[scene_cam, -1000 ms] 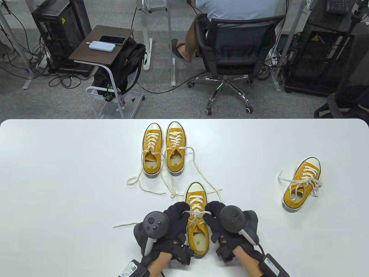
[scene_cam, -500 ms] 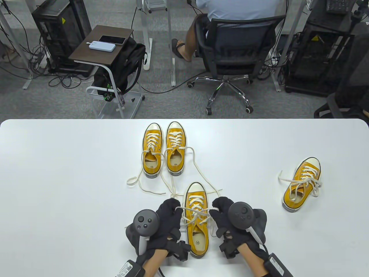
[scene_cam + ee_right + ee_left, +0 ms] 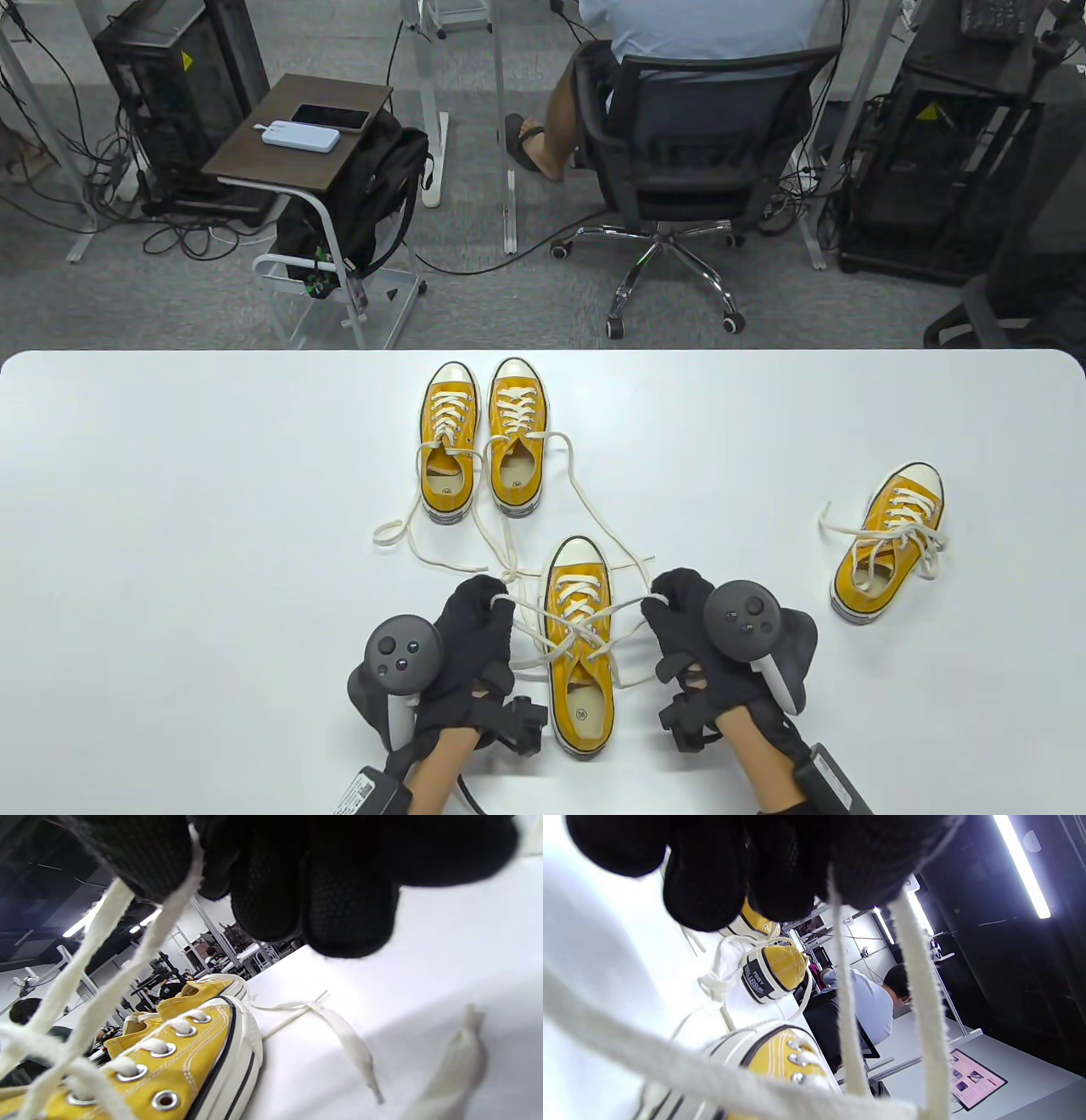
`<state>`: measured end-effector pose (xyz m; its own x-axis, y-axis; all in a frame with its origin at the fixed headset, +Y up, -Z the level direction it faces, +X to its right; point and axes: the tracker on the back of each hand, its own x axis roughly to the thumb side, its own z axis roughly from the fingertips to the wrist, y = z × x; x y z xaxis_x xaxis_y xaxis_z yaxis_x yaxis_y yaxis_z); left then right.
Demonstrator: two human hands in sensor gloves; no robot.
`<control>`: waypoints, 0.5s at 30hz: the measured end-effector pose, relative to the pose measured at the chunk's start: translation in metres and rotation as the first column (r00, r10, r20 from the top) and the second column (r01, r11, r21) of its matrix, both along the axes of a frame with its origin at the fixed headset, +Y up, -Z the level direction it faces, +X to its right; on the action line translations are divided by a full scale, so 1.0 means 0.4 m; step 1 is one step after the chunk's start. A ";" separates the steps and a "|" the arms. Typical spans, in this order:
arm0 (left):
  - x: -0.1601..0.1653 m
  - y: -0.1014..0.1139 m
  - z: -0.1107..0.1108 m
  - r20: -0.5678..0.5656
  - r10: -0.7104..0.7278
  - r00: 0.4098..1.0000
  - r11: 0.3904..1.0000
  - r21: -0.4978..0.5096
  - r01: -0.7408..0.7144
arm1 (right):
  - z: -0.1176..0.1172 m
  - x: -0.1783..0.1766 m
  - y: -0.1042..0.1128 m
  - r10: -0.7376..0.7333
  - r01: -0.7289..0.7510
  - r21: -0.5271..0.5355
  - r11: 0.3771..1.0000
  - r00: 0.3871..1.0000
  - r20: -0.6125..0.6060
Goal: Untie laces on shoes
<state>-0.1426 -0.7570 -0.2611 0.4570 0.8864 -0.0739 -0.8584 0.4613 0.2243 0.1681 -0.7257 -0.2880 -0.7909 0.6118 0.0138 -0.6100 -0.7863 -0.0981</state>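
**Both hands draw the near shoe's lace outward**

The near shoe (image 3: 579, 654) stands at 6 o'clock on the table (image 3: 170, 509), toe pointing to 12. The left hand (image 3: 471, 632), at the shoe's 9 o'clock, has its fingers curled tight round a strand of the lace (image 3: 585, 624); two strands run down from the glove in the left wrist view. The right hand (image 3: 687, 628), at the shoe's 3 o'clock, pinches the other end the same way. The strands cross over the tongue and stretch taut to each fist.

A pair (image 3: 481, 437) sits at 12 o'clock from the near shoe, laces trailing loose on the table. A fourth shoe (image 3: 887, 543) lies well apart at 2 o'clock, tilted, with its bow (image 3: 912, 539) tied.
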 end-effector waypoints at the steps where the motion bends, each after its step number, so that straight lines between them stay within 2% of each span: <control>1: -0.005 0.001 -0.001 -0.010 0.000 1.000 1.000 0.000 0.000 | -0.001 0.005 -0.001 -0.011 0.011 -0.004 1.000 1.000 0.006; 10: -0.021 0.000 -0.001 -0.033 0.022 0.999 1.000 0.014 -0.022 | -0.010 0.023 -0.001 -0.016 0.017 -0.053 0.998 1.000 0.018; 15: -0.039 -0.001 -0.001 -0.071 0.041 0.997 0.999 0.008 -0.041 | -0.014 0.048 -0.004 -0.010 0.014 -0.057 0.998 0.997 0.071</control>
